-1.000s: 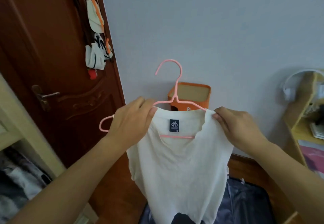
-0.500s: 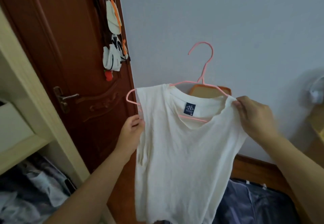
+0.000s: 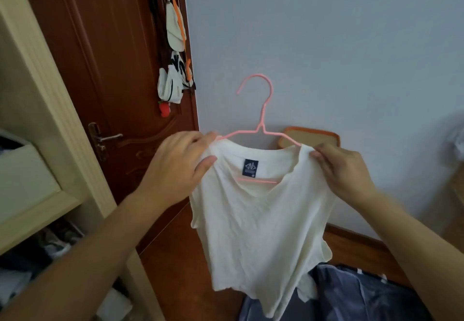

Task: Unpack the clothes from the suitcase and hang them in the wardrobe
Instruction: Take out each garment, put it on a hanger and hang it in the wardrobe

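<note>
Between my two hands, held up in front of the wall, hangs a white T-shirt on a pink hanger. My left hand grips its left shoulder, fingers curled over the top and thumb pressed to the front; my right hand pinches the right shoulder between thumb and fingertips. Judging by how it droops and creases, the cloth is thin, soft and very light (it would slide off a bare wire arm easily). The hanger looks slim and fairly stiff, its hook standing free above the collar. I judge the hook's neck is the best place to take hold for carrying it to the wardrobe on my left. Below lies the open suitcase.
</note>
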